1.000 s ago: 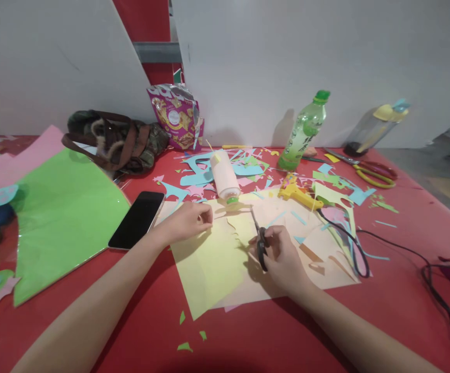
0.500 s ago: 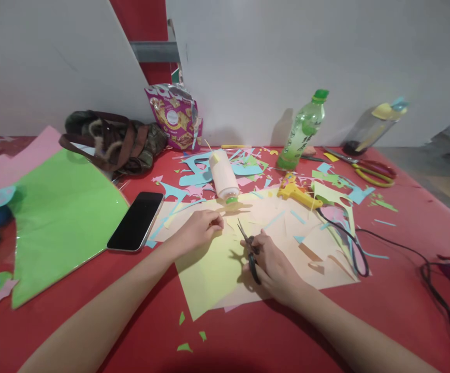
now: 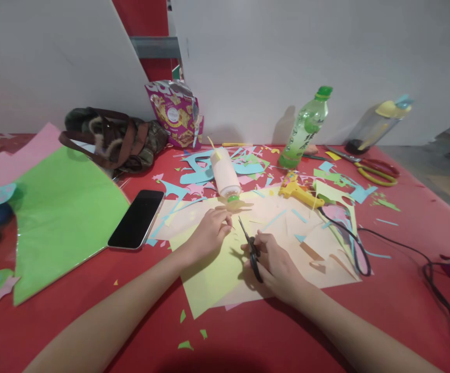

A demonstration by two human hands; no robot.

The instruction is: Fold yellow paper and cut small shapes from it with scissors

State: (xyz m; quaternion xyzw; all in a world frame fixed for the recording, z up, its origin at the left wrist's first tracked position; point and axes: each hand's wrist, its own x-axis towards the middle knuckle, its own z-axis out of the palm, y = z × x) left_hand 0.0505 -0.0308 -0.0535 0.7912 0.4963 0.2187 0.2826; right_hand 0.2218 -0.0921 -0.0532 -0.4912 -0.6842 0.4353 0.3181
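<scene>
Black-handled scissors (image 3: 254,254) are held in my right hand (image 3: 281,267), fingers through the loops, blades pointing up and away over the paper. The blades look nearly closed. My left hand (image 3: 211,233) is just left of the blade tips, thumb and finger pinched together; whatever is between them is too small to make out. Beneath both hands lies a pale yellow sheet (image 3: 197,290), overlapping a cream sheet (image 3: 306,274). A white bottle with a green cap (image 3: 225,173) lies beyond my left hand, a yellow strip at its far end.
A phone (image 3: 136,220) and a green sheet pack (image 3: 65,223) lie left. Behind are a camouflage bag (image 3: 147,147), a snack pouch (image 3: 176,114) and a green drink bottle (image 3: 304,129). To the right are a yellow glue gun (image 3: 302,196) with its cord, larger scissors (image 3: 376,173) and paper scraps.
My left hand has moved slightly right, closer to the scissor blades, still pinched. The right hand with the scissors has barely shifted. A small orange scrap now shows on the table at left.
</scene>
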